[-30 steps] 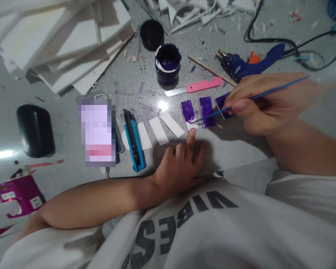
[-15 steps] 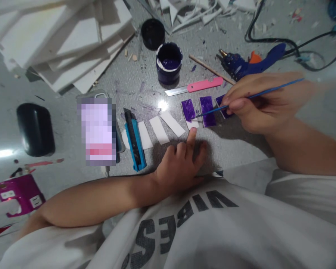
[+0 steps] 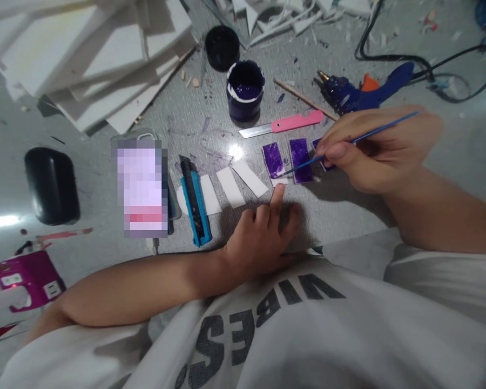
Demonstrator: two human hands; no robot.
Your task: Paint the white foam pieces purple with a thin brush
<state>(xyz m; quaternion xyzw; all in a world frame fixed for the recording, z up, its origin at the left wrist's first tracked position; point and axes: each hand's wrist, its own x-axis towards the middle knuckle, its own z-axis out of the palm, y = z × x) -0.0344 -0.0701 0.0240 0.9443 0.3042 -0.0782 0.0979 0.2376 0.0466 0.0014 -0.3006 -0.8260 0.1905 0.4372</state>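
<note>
My right hand (image 3: 372,148) is closed round a thin blue paintbrush (image 3: 302,165). The brush tip touches the lower part of a small rectangular piece (image 3: 272,158), purple except for a white strip at its near end. My left hand (image 3: 263,232) rests on the table with its index fingertip pressed on that white end; its other fingers are apart and hold nothing. Beside it lies a fully purple piece (image 3: 301,161), and another purple one is partly hidden under my right hand. Several bare white strips (image 3: 249,178) lie to the left.
Beyond the pieces are a pink-handled knife (image 3: 295,122), an open purple paint jar (image 3: 245,92), its black lid (image 3: 222,48), a wooden stick (image 3: 303,98) and a blue glue gun (image 3: 360,92). Leftward lie a blue cutter (image 3: 195,202), a phone (image 3: 142,189) and white foam boards (image 3: 117,65).
The brush tip has moved slightly toward me along the piece, and purple covers a little more of its white end. My left hand stays in place.
</note>
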